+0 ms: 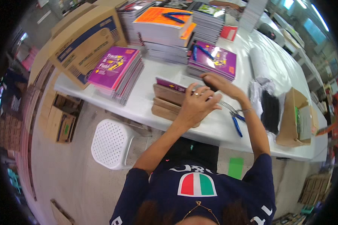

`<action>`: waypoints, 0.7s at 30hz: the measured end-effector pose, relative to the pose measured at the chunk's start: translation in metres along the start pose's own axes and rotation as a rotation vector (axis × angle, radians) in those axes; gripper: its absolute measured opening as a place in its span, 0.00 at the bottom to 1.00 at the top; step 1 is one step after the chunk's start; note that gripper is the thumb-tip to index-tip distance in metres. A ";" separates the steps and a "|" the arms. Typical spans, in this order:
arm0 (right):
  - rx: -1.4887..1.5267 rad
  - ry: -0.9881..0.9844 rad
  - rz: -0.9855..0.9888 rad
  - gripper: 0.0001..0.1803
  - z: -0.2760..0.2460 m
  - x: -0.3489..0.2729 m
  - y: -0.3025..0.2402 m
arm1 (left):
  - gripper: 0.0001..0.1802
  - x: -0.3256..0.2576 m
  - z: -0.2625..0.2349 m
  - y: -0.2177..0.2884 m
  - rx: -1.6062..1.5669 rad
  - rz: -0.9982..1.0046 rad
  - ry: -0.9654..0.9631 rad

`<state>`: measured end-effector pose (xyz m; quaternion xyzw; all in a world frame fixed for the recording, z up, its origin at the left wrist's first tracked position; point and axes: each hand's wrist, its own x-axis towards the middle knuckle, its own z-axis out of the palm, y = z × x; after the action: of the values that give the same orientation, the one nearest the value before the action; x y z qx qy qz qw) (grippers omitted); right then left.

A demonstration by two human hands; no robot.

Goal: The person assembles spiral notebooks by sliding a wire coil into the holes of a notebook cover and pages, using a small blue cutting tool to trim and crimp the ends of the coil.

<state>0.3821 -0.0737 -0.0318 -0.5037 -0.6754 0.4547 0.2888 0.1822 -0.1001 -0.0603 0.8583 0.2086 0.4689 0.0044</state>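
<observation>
A purple-covered notebook (170, 84) stands upright in a slotted wooden holder (165, 107) near the table's front edge. My left hand (199, 102), with a ring on one finger, is closed over the notebook's right end, fingers bent. Just beyond it, my right hand (221, 85) curls in from the right; its fingertips are partly hidden, so what they grip cannot be made out. A spiral wire coil (226, 105) sticks out to the right beneath my right wrist. Blue-handled pliers (237, 124) lie beside the coil at the table edge.
Stacks of purple spiral notebooks (114, 69) and purple books (219, 62) flank the holder, blue pliers on the latter. Behind stand an orange-topped stack (163, 22) and a cardboard box (86, 45). An open carton (293, 123) sits right; a white stool (110, 144) stands left.
</observation>
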 end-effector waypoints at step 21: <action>-0.050 0.042 0.093 0.34 0.006 -0.044 -0.039 | 0.25 0.000 -0.013 0.002 0.059 -0.432 0.024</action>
<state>0.3746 -0.1203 0.0042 -0.5510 -0.6563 0.4397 0.2689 0.1728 -0.1039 -0.0526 0.7879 0.4012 0.4607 0.0771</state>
